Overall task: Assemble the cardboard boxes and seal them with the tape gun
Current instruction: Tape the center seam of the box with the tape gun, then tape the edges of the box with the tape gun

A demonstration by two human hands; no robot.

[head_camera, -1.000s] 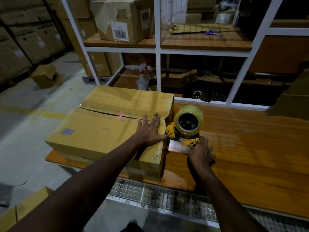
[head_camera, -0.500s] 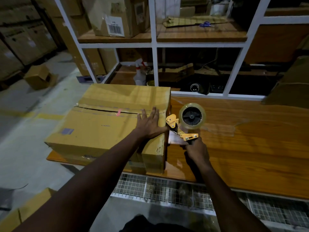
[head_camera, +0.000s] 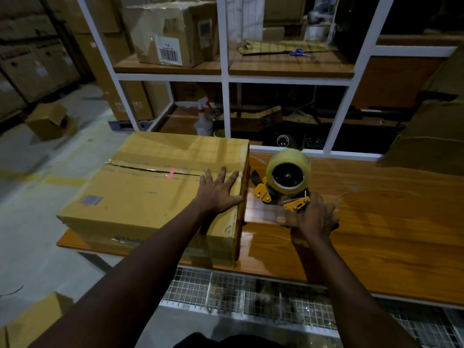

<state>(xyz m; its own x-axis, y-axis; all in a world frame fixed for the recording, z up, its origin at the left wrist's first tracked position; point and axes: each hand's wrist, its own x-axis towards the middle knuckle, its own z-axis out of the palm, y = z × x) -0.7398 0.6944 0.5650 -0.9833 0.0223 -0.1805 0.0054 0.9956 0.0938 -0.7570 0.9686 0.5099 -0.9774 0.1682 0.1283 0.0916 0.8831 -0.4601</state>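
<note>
Five left fingers: straight, spread, holding nothing, pressed flat on the large brown cardboard box near its right edge.
Right hand: fingers curled round the handle of the yellow-and-black tape gun, low over the glossy orange wooden table.
Change: we have drawn the gun slightly right, off the box's right wall. We judge the strip is started and the top run comes next.
Materials: matte, scuffed card with a dark gap at the top seam; a rounded, translucent tape roll.
</note>
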